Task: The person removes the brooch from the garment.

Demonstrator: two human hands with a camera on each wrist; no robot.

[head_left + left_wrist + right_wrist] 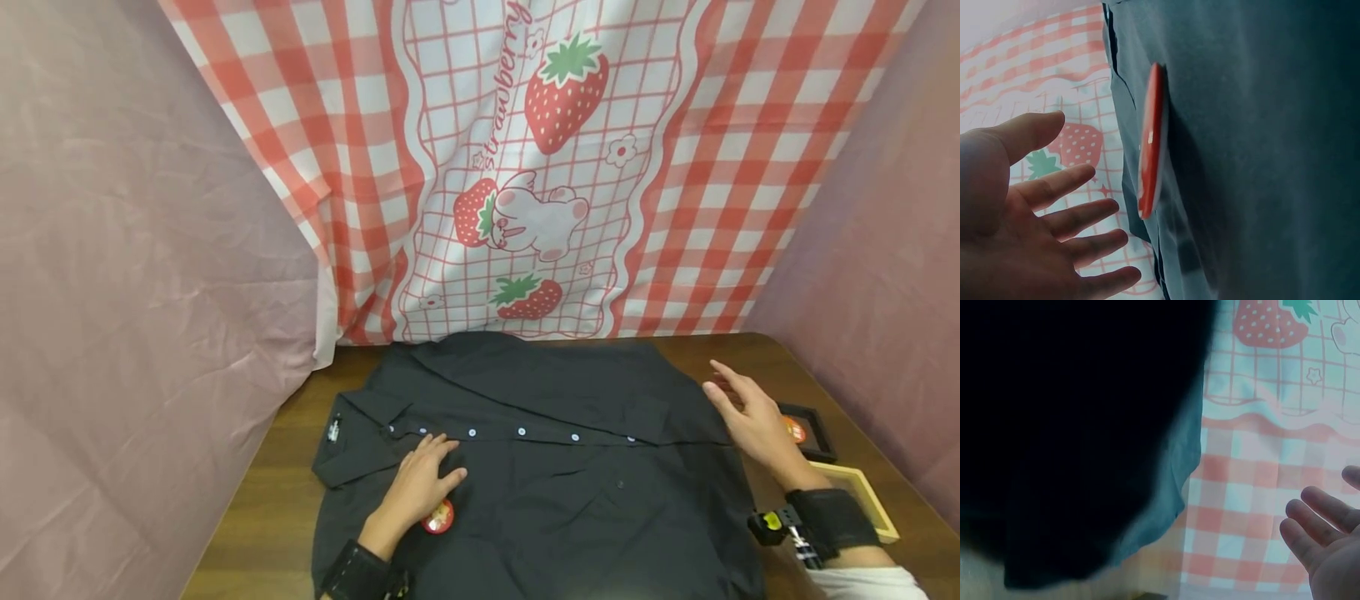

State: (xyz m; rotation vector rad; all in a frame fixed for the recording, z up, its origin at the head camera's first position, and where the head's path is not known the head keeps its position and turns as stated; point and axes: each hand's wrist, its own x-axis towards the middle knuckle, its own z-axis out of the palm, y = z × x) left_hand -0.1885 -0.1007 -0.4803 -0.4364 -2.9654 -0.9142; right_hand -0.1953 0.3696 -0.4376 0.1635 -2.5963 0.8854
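One red badge point(439, 517), edge-on only in the left wrist view, rests on one dark shirt point(543, 500), near your left hand point(416, 482), well apart from your right hand point(756, 423), both hands' fingers point(1082, 219) apart.

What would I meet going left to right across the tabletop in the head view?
Small white collar label, round red badge on the dark fabric shirt, right hand, black rectangular tray, pale yellow rectangular tray.

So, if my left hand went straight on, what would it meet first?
Your left hand would likely meet the button row on the shirt first; height is unclear, so it might pass over toward the hanging cloth.
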